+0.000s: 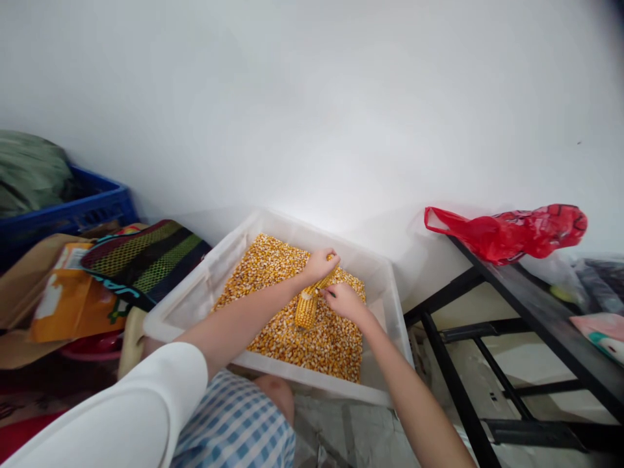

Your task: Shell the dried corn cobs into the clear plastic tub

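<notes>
Working kernels off by hand looks like the step now. L hand (320, 265) has fingers wrapped round the upper end of a long yellow corn cob (319, 285), mid-frame, tilted over loose yellow-and-white corn kernels (273, 263) in a translucent white rectangular plastic tub (397, 325), center to lower center. R hand (345, 301), just right of the cob, has fingers curled narrow near its lower part; can't tell if they touch it or pinch anything. A 2nd, stubby yellow cob w/ a pale end (305, 313) sits just below. Next move prob. calls for a steady L hold w/ R thumb pressing along the rows, over the tub.
</notes>
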The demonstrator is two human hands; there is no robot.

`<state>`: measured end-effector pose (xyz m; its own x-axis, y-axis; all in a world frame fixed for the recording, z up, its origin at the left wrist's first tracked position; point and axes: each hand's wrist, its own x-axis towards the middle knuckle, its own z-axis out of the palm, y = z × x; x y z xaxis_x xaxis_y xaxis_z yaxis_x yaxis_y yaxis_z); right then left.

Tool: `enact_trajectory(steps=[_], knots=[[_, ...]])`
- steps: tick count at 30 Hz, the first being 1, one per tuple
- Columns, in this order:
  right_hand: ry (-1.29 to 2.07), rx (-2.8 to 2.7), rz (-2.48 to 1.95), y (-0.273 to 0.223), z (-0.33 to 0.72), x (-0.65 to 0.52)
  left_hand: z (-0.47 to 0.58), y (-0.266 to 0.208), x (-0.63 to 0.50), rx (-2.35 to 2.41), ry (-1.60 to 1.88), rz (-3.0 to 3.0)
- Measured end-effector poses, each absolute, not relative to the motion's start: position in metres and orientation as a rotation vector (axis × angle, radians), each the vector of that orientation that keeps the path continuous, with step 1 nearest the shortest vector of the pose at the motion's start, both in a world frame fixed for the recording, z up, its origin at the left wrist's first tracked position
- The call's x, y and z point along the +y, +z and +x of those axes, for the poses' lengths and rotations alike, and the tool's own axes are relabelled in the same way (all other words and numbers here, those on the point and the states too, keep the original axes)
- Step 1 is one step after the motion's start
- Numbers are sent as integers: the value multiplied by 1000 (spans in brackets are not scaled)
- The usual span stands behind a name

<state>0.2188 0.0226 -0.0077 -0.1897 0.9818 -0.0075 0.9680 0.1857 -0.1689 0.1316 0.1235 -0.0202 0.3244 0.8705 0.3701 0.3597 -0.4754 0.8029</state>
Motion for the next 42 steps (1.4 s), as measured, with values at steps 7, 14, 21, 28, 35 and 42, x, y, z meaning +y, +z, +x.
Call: enact_trajectory(steps=[7,14,21,28,35,42], knots=[[549,-2296,-1716,-16,232,28,137,-19,103,990,1013,2179],[709,-2262,-1728,-16,239,32,135,-13,98,917,1003,2197],[795,-2331,-1674,-22,239,32,136,-13,94,873,978,2332],[858,-2455,-1709,-30,227,22,141,-16,93,772,970,2328],[306,-2244,-1766,-7,231,21,128,-26,137,957,1135,1854],[109,-2236,-1780,-12,225,19,123,-37,152,1016,1206,1633]])
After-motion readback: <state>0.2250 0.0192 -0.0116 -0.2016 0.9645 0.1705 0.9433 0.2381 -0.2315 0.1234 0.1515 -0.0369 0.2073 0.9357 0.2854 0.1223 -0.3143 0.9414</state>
